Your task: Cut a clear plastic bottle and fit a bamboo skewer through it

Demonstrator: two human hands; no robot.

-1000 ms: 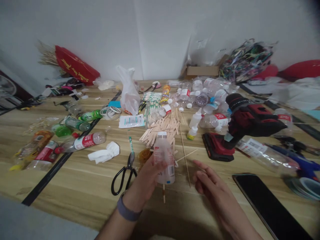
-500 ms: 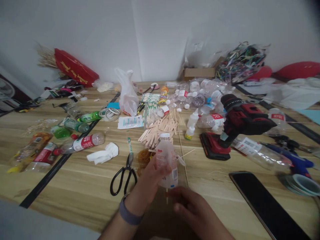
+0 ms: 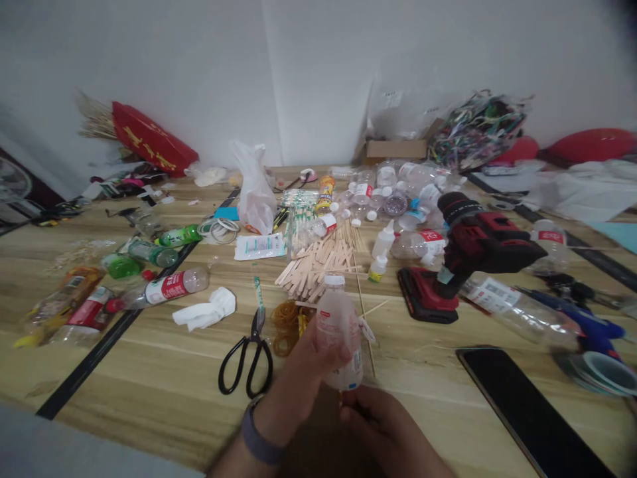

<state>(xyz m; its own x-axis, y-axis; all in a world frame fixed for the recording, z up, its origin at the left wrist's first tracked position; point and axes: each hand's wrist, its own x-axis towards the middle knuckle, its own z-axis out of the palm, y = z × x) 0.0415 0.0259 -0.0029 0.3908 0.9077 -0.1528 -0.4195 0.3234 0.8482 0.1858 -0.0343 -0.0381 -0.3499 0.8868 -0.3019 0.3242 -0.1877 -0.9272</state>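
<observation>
My left hand, with a band on its wrist, is wrapped round a clear plastic bottle with a white cap, held upright. At the bottle's bottom end my right hand pinches a thin stick, mostly hidden by the fingers. Black-handled scissors lie left of my left hand. Just behind them is a bunch of rubber bands. Wooden craft sticks are heaped beyond the bottle.
A red and black drill stands at the right, with a black phone nearer me. Several bottles are piled at the back, others lie left near a crumpled tissue. Small dropper bottles stand behind the held bottle.
The bottle and both my hands have shifted slightly right and nearer me. My right fingers have closed in on the stick just below the bottle.
</observation>
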